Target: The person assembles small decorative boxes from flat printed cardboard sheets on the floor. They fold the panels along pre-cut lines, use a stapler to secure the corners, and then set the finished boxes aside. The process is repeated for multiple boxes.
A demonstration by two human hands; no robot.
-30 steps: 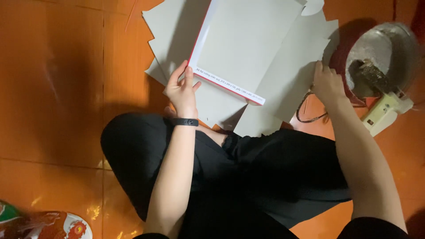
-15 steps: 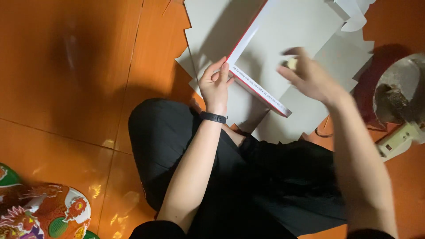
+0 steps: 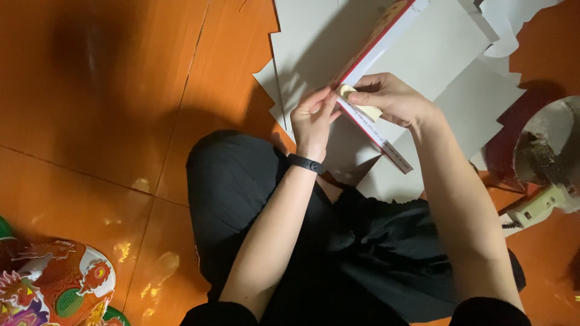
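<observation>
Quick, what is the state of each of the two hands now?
Left hand: fingertips pinching the red-edged flap of the grey cardboard sheet.
Right hand: closed on a small pale stick-like object, pressed on the same flap.

The right hand (image 3: 393, 99) has come to the cardboard flap (image 3: 374, 130).

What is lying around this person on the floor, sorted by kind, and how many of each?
Grey card sheets: several, overlapping, count unclear
Red-edged flat box: 1
Pale small piece held by right hand: 1
Metal bowl: 1
Colourful printed item: 1
Total: 4 plus the sheets
</observation>
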